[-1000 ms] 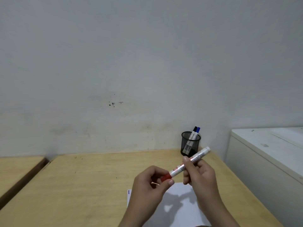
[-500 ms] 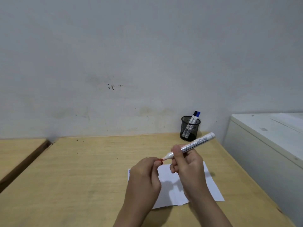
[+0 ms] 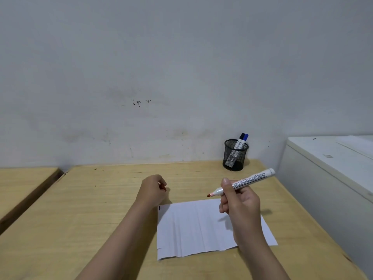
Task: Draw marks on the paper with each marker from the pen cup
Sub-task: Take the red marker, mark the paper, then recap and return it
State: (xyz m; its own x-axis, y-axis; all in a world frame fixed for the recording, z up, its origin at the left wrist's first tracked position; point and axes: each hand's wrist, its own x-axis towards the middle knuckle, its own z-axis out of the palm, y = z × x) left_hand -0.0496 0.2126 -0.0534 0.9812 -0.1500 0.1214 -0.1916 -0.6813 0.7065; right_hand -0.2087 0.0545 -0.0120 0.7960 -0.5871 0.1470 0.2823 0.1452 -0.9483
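Note:
My right hand grips an uncapped white board marker with a red tip, held above the far right part of the white paper; the tip points left. My left hand is closed around the marker's red cap, just left of the paper's far edge. A short dark mark shows at the paper's far left corner. The black mesh pen cup stands at the table's far right corner with a black marker and a blue marker in it.
The wooden table ends at a grey wall. A second wooden table lies to the left across a gap. A white cabinet stands close to the right edge.
The red cap came off the marker. My left hand moved left with the cap; my right hand moved right with the marker. The view tilted down, showing more of the paper.

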